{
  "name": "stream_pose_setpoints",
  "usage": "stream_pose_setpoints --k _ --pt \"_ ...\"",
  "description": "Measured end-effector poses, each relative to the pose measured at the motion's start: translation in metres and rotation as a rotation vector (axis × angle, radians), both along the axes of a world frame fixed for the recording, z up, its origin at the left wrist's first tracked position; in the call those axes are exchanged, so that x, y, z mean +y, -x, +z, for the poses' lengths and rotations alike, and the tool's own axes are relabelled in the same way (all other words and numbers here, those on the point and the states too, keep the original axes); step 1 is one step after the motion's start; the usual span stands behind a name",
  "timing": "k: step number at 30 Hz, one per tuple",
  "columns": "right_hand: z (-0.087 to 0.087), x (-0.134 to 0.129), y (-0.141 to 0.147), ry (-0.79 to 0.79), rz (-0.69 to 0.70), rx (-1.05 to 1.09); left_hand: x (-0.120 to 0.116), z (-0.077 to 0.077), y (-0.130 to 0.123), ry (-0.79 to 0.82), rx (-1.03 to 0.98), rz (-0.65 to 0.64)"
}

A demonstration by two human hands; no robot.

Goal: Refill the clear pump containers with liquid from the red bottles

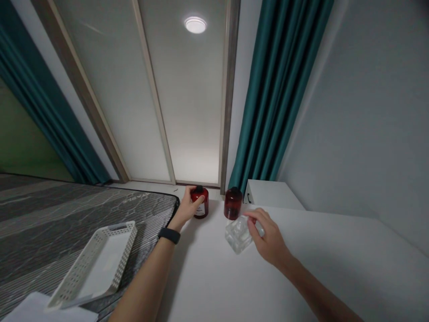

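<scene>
My left hand point(188, 206), with a dark band on the wrist, is wrapped around a red bottle point(202, 209) with a black top and a white label. That bottle stands upright near the white table's far edge. To its right is a second, brownish-red bottle point(233, 204) with a dark top, upright and untouched. My right hand point(266, 237) is closed with thumb and fingers at the right end of a clear, square-sided container point(238, 235), tilted just in front of the second bottle. Part of the container is hidden behind my fingers.
The white table point(208, 277) spans the front and right. On the grey patterned bed point(83, 208) to the left lies a white perforated basket point(125, 250), beside white sheets point(63, 311). A white cabinet point(271, 192) stands beyond the table, below teal curtains point(278, 103).
</scene>
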State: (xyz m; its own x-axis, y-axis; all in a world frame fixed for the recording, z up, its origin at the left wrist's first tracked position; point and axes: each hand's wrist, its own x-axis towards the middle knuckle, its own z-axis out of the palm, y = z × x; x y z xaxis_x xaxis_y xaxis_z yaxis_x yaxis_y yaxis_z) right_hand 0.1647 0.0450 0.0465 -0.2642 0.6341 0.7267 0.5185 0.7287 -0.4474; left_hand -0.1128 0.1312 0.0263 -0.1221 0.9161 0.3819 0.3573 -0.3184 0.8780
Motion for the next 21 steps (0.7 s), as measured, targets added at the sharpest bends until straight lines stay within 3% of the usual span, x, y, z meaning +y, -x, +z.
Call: stream_pose_setpoints --k 5,8,10,16,21 --pt "0.02 0.057 0.014 0.083 -0.2 -0.232 -0.002 0.004 0.0 0.007 -0.016 -0.022" --pt "0.029 0.08 0.026 0.125 -0.351 -0.469 -0.001 0.004 0.0 0.008 -0.024 -0.025" --pt "0.032 0.092 0.032 0.141 -0.383 -0.507 -0.001 0.003 0.0 0.009 -0.028 -0.028" --pt "0.029 0.113 0.037 0.186 -0.377 -0.565 -0.002 0.002 0.0 0.013 -0.034 -0.031" --pt "0.032 0.119 0.041 0.198 -0.219 -0.574 -0.003 0.003 -0.001 0.012 -0.035 -0.035"
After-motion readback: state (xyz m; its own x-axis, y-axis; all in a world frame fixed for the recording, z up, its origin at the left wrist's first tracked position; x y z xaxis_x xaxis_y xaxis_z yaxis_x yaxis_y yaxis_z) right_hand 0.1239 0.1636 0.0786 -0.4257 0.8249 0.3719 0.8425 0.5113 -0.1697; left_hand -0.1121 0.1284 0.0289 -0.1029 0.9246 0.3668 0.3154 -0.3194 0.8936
